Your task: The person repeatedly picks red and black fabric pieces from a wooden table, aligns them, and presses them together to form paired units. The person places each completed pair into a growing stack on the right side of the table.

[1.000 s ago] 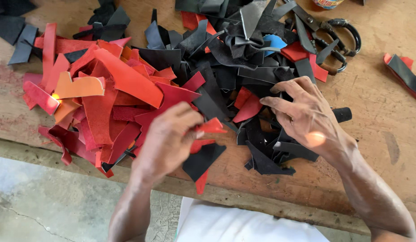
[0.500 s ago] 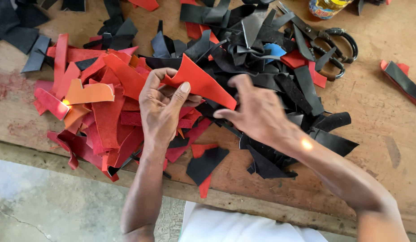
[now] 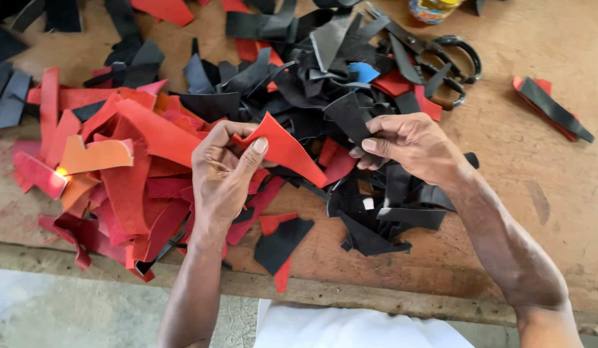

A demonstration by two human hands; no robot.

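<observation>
Left hand (image 3: pixel 223 169) pinches red scrap (image 3: pixel 283 149) by its left corner; looks thin, light, floppy. Right hand (image 3: pixel 412 147) pinches black scrap (image 3: pixel 348 116) at its near end.

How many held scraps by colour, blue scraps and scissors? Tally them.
Red scrap, in left hand: 1
Black scrap, in right hand: 1
Blue scrap: 1
Scissors: 1
Total: 4

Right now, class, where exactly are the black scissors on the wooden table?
In the head view, the black scissors lie at the upper right of the wooden table, on the right edge of the pile of black scraps, beyond the right hand.
</observation>
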